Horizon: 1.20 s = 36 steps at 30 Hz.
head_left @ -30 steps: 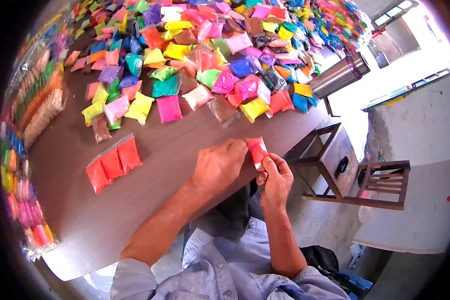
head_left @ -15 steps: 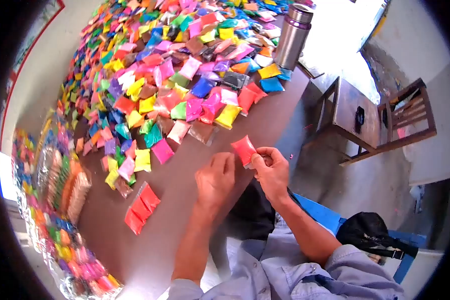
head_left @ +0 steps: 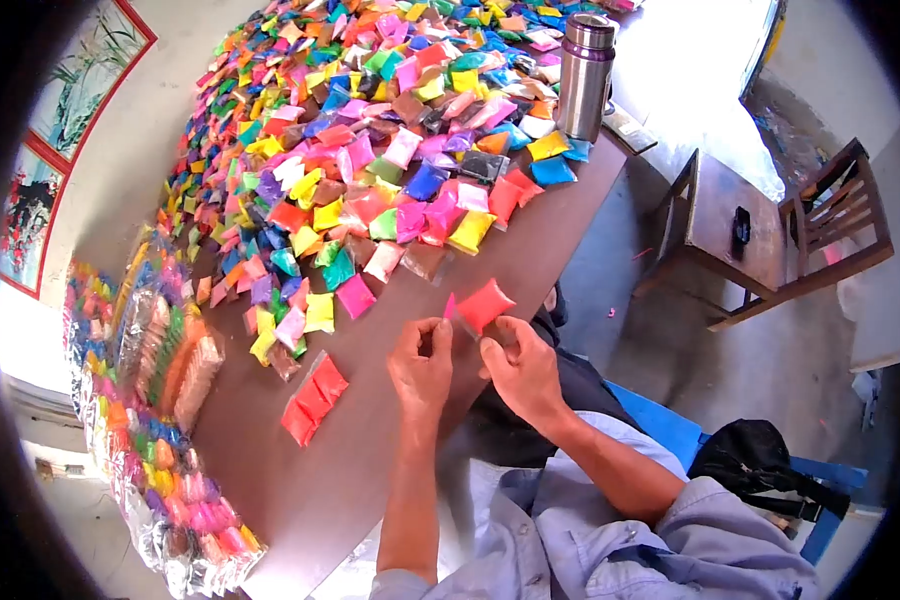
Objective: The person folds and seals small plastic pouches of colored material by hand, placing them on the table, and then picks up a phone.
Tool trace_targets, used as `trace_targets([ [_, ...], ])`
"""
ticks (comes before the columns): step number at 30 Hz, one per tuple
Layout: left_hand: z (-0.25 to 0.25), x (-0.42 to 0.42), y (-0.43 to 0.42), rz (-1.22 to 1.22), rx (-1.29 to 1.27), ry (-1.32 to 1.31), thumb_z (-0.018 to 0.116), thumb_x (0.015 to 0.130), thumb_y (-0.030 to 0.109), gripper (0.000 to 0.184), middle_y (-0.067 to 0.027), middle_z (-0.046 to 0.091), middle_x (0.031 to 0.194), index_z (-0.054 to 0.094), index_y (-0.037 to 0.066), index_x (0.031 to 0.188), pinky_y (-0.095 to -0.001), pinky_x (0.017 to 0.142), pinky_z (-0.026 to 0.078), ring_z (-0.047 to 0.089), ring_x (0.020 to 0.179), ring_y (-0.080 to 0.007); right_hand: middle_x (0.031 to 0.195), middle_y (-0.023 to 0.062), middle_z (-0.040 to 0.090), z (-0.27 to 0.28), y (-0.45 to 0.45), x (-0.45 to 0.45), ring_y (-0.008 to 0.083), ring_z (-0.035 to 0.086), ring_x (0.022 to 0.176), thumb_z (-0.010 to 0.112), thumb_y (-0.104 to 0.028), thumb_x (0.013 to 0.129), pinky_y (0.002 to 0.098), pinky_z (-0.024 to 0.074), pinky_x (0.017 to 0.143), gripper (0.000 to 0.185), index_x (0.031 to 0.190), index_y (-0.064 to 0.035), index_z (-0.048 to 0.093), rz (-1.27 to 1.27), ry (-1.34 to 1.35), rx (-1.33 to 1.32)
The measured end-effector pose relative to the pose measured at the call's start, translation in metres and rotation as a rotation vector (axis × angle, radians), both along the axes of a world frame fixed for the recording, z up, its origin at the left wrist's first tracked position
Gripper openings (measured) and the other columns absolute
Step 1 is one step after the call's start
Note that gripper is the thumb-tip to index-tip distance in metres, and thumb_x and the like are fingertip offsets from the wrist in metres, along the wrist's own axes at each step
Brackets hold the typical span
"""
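Note:
My right hand point(head_left: 522, 368) pinches a small clear packet with a red-coral filling point(head_left: 486, 305) by its lower end, above the table's near edge. Close beside it, my left hand point(head_left: 420, 366) is closed, thumb against fingers, on a thin bright-pink piece point(head_left: 449, 306) that stands upright next to the packet. What kind of thing the pink piece is, I cannot make out. Left of my left hand, a joined strip of red packets point(head_left: 315, 398) lies on the brown table point(head_left: 370, 335).
A large heap of multicoloured packets point(head_left: 355, 215) covers the far table. A steel flask point(head_left: 582, 85) stands at its right edge. Bagged packets point(head_left: 160, 440) line the left side. A wooden chair point(head_left: 740, 225) and a black bag point(head_left: 745, 455) are on the right.
My left hand has risen slightly, and the pink piece now shows in its fingers. The red packet has tilted over to the right. The whole view has shifted a little.

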<state>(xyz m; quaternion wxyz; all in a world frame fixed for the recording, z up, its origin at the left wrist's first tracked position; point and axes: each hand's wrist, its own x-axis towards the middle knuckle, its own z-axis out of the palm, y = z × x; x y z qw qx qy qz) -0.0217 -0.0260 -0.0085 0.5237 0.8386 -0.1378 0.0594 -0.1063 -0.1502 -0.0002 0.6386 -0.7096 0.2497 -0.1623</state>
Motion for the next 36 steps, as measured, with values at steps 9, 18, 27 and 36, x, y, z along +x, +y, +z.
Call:
trace_targets([
  [9,-0.001,-0.009,-0.01,0.063,0.019,-0.04,0.075,0.096,0.014,0.015,-0.0084,0.074,0.081,0.074,-0.001,0.099,-0.0308,0.068,0.056,0.068,0.071,-0.0117,0.122,0.0122,0.069,-0.002,-0.044,0.028,0.0347,0.064,0.116,0.079,-0.011,0.08,0.0438,0.052,0.095,0.034,0.114,-0.0089,0.074,-0.047,-0.324,-0.67],
  [18,-0.011,0.003,-0.021,0.06,0.242,-0.186,0.075,0.092,0.012,0.011,-0.0165,0.073,0.078,0.073,0.002,0.092,-0.0376,0.064,0.057,0.073,0.066,-0.0252,0.115,0.009,0.067,-0.024,-0.047,0.035,0.0323,0.064,0.11,0.082,-0.013,0.077,0.0433,0.0507,0.094,0.034,0.111,-0.0144,0.076,0.061,-0.357,-0.764],
  [27,-0.01,0.006,-0.018,0.14,0.024,0.005,0.074,0.095,0.015,0.014,-0.0098,0.072,0.073,0.074,0.001,0.092,-0.0322,0.063,0.054,0.067,0.065,-0.0133,0.106,0.0055,0.065,-0.032,-0.046,0.035,0.0283,0.063,0.103,0.087,-0.015,0.076,0.043,0.0488,0.088,0.033,0.107,-0.0167,0.077,0.009,-0.381,-0.735],
  [36,-0.003,0.004,-0.019,0.063,0.241,-0.024,0.074,0.095,0.015,0.015,-0.0109,0.073,0.076,0.075,0.0,0.095,-0.0324,0.065,0.055,0.069,0.067,-0.0154,0.104,0.0047,0.064,-0.031,-0.044,0.037,0.026,0.062,0.096,0.089,-0.016,0.074,0.0412,0.0459,0.081,0.033,0.105,-0.0175,0.077,-0.025,-0.39,-0.718],
])
